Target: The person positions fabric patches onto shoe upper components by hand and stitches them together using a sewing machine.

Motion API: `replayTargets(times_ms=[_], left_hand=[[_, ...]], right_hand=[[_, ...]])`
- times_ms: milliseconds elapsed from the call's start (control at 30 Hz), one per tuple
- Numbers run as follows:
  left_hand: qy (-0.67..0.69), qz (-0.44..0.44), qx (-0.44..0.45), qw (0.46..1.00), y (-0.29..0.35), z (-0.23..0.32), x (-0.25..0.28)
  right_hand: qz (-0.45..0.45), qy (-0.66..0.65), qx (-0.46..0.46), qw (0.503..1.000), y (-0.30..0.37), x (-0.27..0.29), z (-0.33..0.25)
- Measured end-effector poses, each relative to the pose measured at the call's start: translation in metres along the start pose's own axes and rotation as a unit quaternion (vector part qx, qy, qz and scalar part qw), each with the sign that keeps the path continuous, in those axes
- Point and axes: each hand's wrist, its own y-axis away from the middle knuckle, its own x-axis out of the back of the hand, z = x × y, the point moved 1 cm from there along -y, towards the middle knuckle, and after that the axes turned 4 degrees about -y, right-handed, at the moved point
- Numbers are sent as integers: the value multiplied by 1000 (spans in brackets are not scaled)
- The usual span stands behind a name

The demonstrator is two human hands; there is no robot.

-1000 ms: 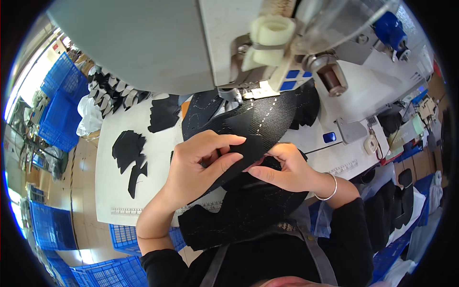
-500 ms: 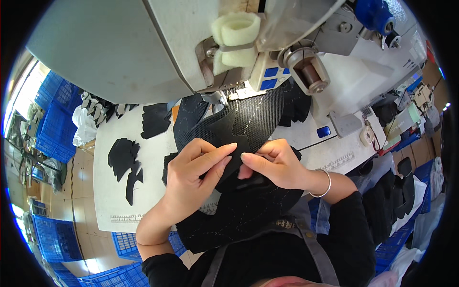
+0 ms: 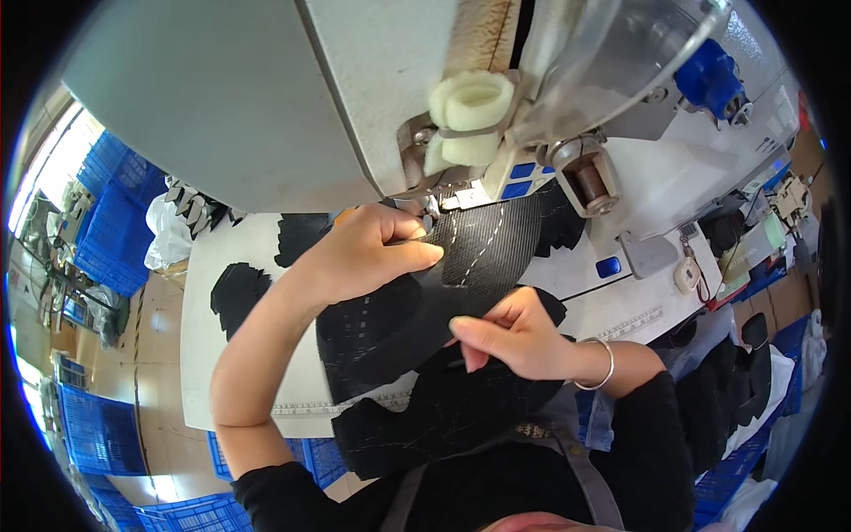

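Note:
A black mesh fabric piece (image 3: 492,239) with white dashed marks lies under the head of a sewing machine (image 3: 425,199). Close to the needle area, my left hand (image 3: 363,253) is closed on a smooth black panel (image 3: 390,319) laid over the mesh; its curled fingertips are partly hidden. My right hand (image 3: 519,337) pinches the near edge of that panel between thumb and fingers, lower and to the right. Another black marked piece (image 3: 443,417) rests across my lap, below the hands.
Black cut pieces (image 3: 239,297) lie on the white table (image 3: 199,372) at left. A thread spool (image 3: 589,186) and a rolled foam pad (image 3: 470,102) sit on the machine. Blue crates (image 3: 102,426) stand on the floor at left; black pieces (image 3: 727,381) are piled at right.
My left hand has moved up toward the machine head, and my right hand has shifted slightly down. The hands are farther apart, and the black panel now lies spread out to the left.

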Motion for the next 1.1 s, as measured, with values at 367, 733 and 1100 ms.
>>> replayTargets(times_ms=[367,733,1100], left_hand=[[112,-30,190,975,0,4,2],[115,70,90,987,12,10,-23],[207,87,137,965,4,5,-16]], right_hand=[[-25,-15,3,1000,-9,6,-11],[44,44,60,996,-18,40,-23],[47,104,56,992,-31,45,-35]])
